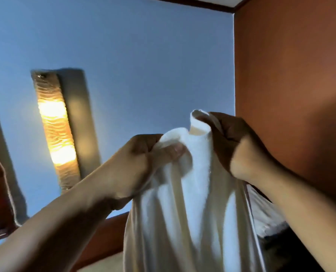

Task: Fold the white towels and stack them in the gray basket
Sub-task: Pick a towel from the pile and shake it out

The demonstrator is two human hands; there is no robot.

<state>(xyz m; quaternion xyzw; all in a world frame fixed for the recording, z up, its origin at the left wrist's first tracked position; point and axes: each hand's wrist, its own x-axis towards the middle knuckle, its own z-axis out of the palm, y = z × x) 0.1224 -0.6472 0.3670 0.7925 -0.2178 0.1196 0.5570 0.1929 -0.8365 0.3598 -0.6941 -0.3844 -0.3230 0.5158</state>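
A white towel (pixel 184 209) hangs in loose folds from both my hands, held up in front of the wall. My left hand (pixel 141 163) pinches its top edge at the left, thumb pressed on the cloth. A little higher, my right hand (pixel 234 142) grips the top edge at the right, where a corner of the towel sticks up. The towel's lower end runs out of the bottom of the view. The gray basket is not in view.
A lit wall lamp (pixel 55 130) hangs on the blue wall at the left. A reddish-brown wall (pixel 291 75) stands at the right. A wooden headboard (pixel 108 232) shows low behind the towel, and white bedding (pixel 265 213) lies at the lower right.
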